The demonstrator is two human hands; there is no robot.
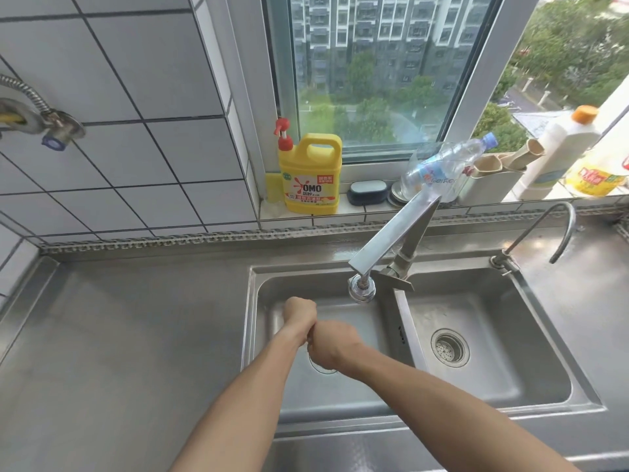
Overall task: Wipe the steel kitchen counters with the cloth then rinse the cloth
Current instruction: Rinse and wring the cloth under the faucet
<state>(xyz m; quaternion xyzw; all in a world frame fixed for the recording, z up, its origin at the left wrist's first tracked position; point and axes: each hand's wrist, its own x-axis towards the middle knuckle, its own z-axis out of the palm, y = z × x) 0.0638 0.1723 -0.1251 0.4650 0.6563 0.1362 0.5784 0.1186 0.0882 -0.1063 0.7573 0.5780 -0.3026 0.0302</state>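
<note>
Over the left basin (272,301), fisted hands (299,313) (332,345) hide the cloth.

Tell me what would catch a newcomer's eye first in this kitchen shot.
Probably the two fists, left hand and right hand, pressed together over the left sink basin, below the angular steel faucet. Next, the bright yellow detergent jug on the window ledge.

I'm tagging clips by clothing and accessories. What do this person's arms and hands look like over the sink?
Both forearms are bare for their whole visible length: no sleeves, gloves, watch or bracelet show. The left hand and right hand show only their backs; no rings are visible, though the fingers are turned away from the camera.
</note>
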